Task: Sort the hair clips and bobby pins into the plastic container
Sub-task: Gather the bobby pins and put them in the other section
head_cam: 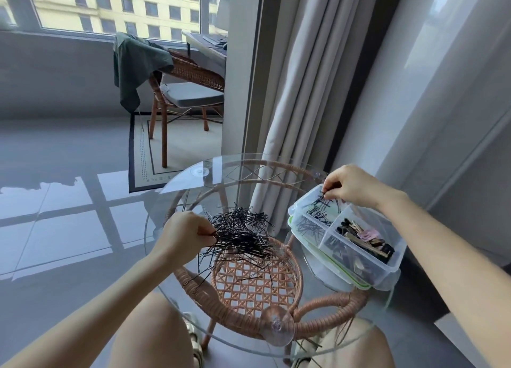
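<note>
Right hand: grip pinched shut, fingertips on a few black bobby pins that hang down into the far compartment of the plastic container. More pins lie loose in that compartment and in the one next to it on the left.

Left hand: grip closed, thumb and fingers pinching a small bunch at the left edge of the pile of bobby pins. The pile spreads right and toward the person from the fingers, lying flat on the glass.

Container: clear, divided, sits at the right side of the desk, tilted, resting on its lid with green seal. Right-hand compartment holds hair clips, black, tan and one pink. Near compartment holds dark items, too blurred to tell apart. Pile and container are apart, bare glass between.

Desk: round glass top on a woven wicker frame, suction cups visible under the glass. Person's knees below the near edge.

Room: glossy grey tiled floor, beige curtain behind the desk, wicker chair with a green garment over its back, on a rug by the window
</note>
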`<state>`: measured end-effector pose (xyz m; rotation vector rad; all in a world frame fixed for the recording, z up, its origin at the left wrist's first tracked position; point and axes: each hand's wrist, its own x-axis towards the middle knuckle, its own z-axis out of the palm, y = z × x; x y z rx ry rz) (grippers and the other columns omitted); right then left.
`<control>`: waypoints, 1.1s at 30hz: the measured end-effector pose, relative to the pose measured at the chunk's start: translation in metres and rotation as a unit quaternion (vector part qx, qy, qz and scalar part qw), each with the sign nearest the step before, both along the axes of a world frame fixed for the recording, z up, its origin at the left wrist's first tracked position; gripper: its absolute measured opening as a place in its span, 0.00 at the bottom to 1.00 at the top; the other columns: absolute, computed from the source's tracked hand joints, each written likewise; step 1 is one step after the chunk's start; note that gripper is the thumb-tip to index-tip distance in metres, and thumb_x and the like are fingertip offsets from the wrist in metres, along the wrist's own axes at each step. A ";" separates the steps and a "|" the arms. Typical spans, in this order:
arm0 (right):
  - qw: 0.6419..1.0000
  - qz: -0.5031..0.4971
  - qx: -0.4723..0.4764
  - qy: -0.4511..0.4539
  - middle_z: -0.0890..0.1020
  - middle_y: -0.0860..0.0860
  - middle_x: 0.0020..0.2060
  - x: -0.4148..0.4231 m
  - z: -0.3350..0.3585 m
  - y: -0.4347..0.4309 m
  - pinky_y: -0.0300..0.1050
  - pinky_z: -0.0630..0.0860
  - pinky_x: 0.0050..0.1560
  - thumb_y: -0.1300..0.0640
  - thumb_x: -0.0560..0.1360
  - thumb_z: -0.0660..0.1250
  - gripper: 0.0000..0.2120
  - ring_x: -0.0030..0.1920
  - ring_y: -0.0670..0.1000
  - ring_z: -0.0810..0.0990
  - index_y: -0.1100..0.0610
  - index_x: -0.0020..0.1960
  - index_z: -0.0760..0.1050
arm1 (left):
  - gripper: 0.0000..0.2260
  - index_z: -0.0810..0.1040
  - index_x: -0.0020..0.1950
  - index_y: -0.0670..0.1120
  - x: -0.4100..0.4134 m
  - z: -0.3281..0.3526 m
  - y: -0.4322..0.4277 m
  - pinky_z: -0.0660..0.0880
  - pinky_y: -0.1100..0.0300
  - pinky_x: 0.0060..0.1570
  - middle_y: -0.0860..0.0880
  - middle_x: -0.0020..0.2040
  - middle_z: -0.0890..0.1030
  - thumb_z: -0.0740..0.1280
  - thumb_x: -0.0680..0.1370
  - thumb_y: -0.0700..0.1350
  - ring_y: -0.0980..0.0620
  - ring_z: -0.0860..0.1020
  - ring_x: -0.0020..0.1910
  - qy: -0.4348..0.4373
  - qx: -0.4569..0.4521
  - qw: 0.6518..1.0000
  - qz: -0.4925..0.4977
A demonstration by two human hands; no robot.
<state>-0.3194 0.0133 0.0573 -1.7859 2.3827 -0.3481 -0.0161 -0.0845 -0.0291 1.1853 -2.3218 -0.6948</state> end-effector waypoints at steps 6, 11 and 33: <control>0.993 0.047 0.105 0.002 0.84 0.51 0.42 0.012 -0.027 -0.019 0.24 0.68 0.32 0.62 0.68 0.72 0.08 0.30 0.35 0.76 0.59 0.47 0.83 | 0.06 0.85 0.44 0.44 -0.002 0.011 0.002 0.78 0.57 0.47 0.46 0.40 0.86 0.75 0.68 0.41 0.49 0.81 0.38 -0.012 -0.010 1.000 -0.003; 0.997 0.003 0.064 0.040 0.83 0.48 0.52 0.005 -0.027 -0.010 0.39 0.72 0.52 0.56 0.71 0.70 0.10 0.52 0.47 0.79 0.53 0.52 0.82 | 0.07 0.85 0.46 0.45 -0.007 0.023 0.003 0.72 0.64 0.42 0.48 0.41 0.86 0.75 0.68 0.43 0.53 0.79 0.37 -0.011 -0.014 1.000 -0.002; 0.987 -0.070 -0.133 0.063 0.86 0.47 0.44 0.010 0.010 0.098 0.45 0.76 0.48 0.52 0.73 0.68 0.07 0.44 0.51 0.81 0.49 0.49 0.82 | 0.05 0.85 0.42 0.42 -0.172 0.092 0.036 0.78 0.55 0.50 0.47 0.36 0.84 0.74 0.68 0.40 0.48 0.81 0.38 0.154 -0.057 0.983 -0.085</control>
